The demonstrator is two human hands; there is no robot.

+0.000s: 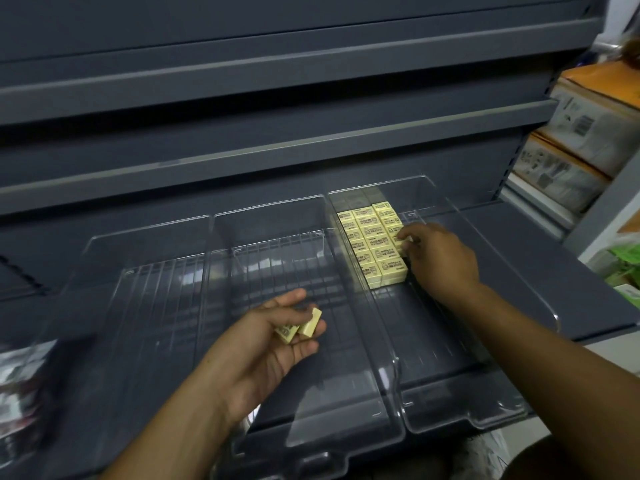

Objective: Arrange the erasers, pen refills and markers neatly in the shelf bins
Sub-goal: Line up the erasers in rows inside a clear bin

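While the grey shelf (540, 244) is filling most of the view, three clear bins are sitting side by side on it. Taking the right bin (460, 216) as the landmark: the middle bin (277, 216) is lying just to its left, wall against wall, and the left bin (145, 244) is lying further left again. Stacked boxes (571, 161) are standing well to the right of it, past the end of the shelf, and a blurred packet (24, 382) is showing far to its left at the frame edge.

Inside the right bin, against its left wall and toward the back, pale yellow erasers (372, 242) are lying packed in tidy rows with printed faces up; the rest of that bin's floor is showing bare.

The right hand (440, 258) is reaching into the right bin, its fingertips pinching one eraser (403, 241) at the right edge of the block, touching the neighbouring rows. The left hand (273, 337) is hovering palm up over the middle bin, just left of the right bin's near wall, fingers curled loosely around two loose erasers (299, 328) resting across them.
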